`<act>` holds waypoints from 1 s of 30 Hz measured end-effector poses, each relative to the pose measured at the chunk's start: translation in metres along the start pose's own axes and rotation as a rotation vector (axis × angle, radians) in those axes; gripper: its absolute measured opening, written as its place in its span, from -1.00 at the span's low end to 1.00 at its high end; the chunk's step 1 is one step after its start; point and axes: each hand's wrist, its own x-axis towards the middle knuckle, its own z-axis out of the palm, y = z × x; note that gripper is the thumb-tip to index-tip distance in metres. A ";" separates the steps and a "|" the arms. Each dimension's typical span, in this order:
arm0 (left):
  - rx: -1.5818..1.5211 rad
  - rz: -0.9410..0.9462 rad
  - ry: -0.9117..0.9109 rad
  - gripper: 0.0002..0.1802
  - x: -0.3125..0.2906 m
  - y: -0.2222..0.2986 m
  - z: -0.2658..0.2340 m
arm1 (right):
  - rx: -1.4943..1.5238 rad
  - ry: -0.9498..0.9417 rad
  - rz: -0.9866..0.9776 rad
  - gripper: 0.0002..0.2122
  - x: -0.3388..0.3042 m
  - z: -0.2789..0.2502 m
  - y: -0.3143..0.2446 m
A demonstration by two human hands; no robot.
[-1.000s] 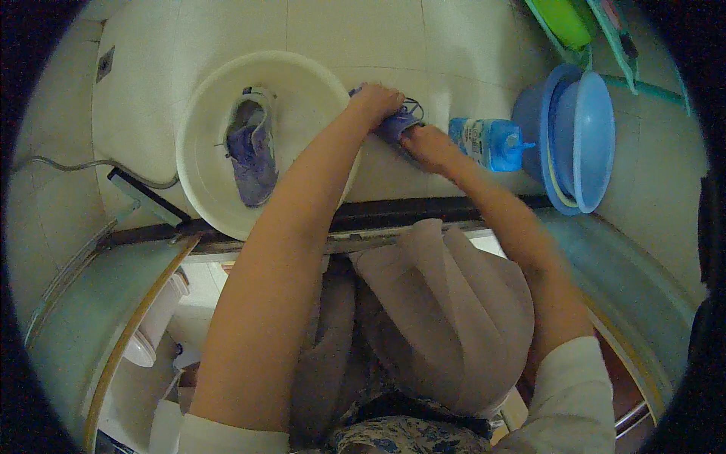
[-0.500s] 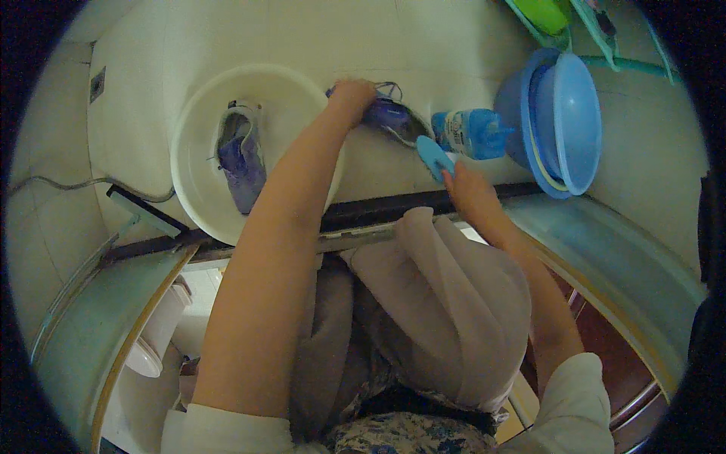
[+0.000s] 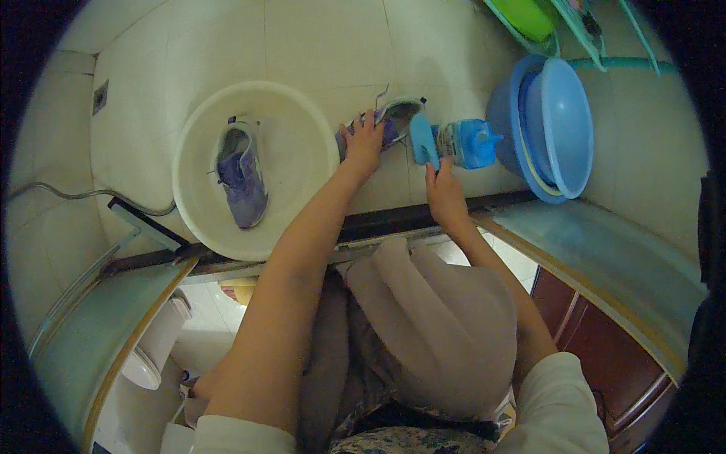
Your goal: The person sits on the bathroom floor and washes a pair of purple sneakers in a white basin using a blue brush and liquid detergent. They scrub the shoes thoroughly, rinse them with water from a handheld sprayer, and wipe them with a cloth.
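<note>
A purple sneaker [image 3: 396, 122] lies on the tiled floor just right of the white basin, its opening toward the right and a lace sticking up. Over its front part, my left hand [image 3: 364, 145] presses and grips with fingers somewhat spread. My right hand [image 3: 447, 191] is closed round the handle of a light-blue scrubbing brush [image 3: 422, 140], whose head stands at the heel end of the sneaker. Whether the bristles touch the sneaker cannot be made out. The matching purple sneaker [image 3: 243, 181] rests inside the white basin [image 3: 306, 106].
A blue pump bottle [image 3: 476, 144] lies right of the brush, near stacked blue basins [image 3: 566, 129]. Green hangers [image 3: 582, 34] are at the upper right. A squeegee [image 3: 147, 225] and hose [image 3: 106, 195] lie left of the basin. A dark door track [image 3: 386, 222] runs before me.
The sneaker has turned, its opening now facing up and right. My left hand has shifted onto its front with fingers spread. The brush has swung more upright and slightly left.
</note>
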 end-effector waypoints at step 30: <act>0.238 -0.219 0.367 -0.65 -0.081 0.021 0.007 | 0.528 -0.452 0.110 -0.65 0.068 0.013 -0.001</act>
